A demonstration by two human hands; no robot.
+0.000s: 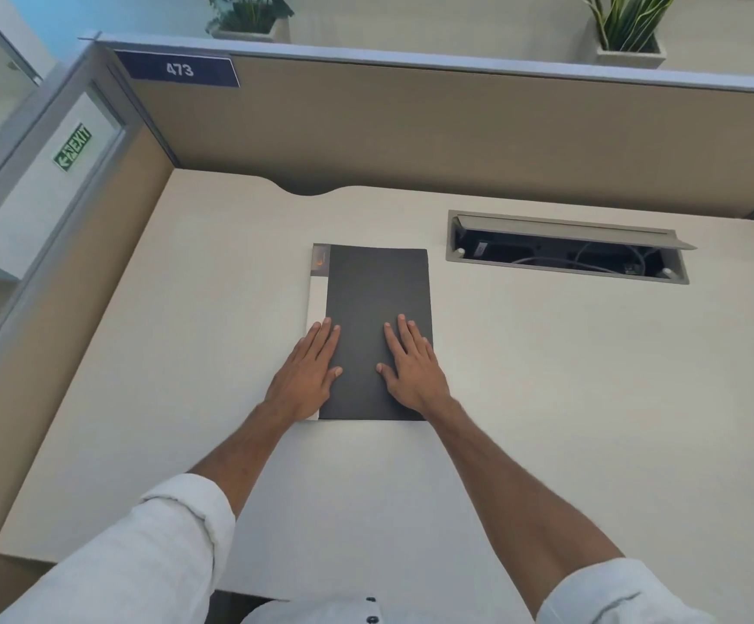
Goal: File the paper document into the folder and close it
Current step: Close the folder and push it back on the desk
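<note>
A dark grey folder (377, 290) lies flat and closed on the cream desk (546, 376), in the middle. A white strip with a grey patch at its far end (316, 290) shows along the folder's left edge; whether it is the paper or part of the folder I cannot tell. My left hand (307, 376) rests palm down on the folder's near left corner, fingers spread flat. My right hand (411, 362) lies palm down on the near right part of the cover. Neither hand grips anything.
A recessed cable tray (564, 245) with its lid raised sits at the back right of the desk. Tan cubicle panels (456, 137) wall the back and left, with a label reading 473. Potted plants (627, 33) stand behind the back panel.
</note>
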